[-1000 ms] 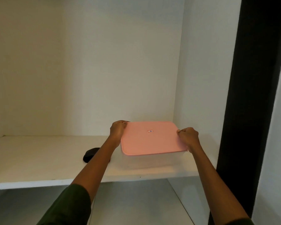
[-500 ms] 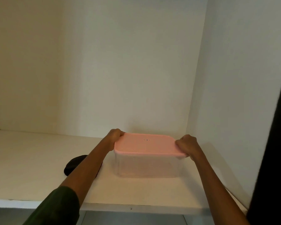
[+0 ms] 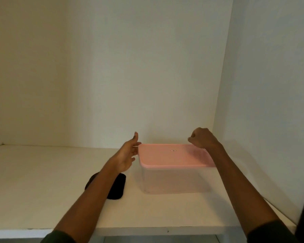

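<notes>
A clear plastic storage container (image 3: pixel 175 180) stands upright on the white shelf (image 3: pixel 39 174), towards the right side and near the right wall (image 3: pixel 270 102) of the compartment. Its pink lid (image 3: pixel 172 157) sits flat on top and looks closed all round, with a small mark near the middle.

The left hand (image 3: pixel 128 155) is just beside the lid's left edge, with the palm turned towards the box, the fingers straight and spread and the thumb pointing up. It holds nothing, and whether the fingertips touch the lid's far left corner cannot be told. The right hand (image 3: pixel 203 138) hangs above the lid's far right corner, its fingers curled into a loose fist with nothing in them, clear of the pink surface.

A flat black object (image 3: pixel 117 188) lies on the shelf left of the container, partly hidden under the left forearm. Both forearms are bare, with dark green sleeves (image 3: pixel 58 237) at the near edge.
</notes>
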A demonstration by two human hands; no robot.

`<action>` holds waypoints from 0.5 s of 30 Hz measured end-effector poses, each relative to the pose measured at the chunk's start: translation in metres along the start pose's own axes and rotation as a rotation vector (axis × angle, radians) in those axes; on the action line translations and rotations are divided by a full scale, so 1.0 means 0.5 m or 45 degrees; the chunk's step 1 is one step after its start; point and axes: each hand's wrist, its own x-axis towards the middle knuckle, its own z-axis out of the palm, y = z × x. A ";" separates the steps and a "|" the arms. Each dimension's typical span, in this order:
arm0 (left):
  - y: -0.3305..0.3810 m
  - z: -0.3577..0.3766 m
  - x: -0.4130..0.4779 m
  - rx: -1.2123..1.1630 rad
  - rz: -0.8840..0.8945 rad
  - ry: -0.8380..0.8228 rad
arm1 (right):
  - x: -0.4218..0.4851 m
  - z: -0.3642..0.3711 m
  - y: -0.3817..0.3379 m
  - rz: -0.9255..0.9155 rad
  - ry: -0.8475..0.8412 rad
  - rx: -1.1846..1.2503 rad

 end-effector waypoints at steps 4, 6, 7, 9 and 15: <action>-0.031 0.045 0.005 -0.213 -0.025 0.108 | 0.006 0.017 -0.055 -0.202 -0.176 -0.107; -0.033 0.060 0.002 -0.311 -0.057 0.160 | -0.003 0.032 -0.096 -0.363 -0.224 -0.042; -0.034 0.062 0.002 -0.347 -0.067 0.186 | -0.010 0.040 -0.118 -0.433 -0.251 0.006; -0.039 0.062 0.003 -0.363 -0.083 0.235 | -0.022 0.058 -0.158 -0.560 -0.294 0.062; -0.081 0.056 0.036 -0.395 -0.126 0.323 | -0.017 0.095 -0.226 -0.710 -0.432 0.046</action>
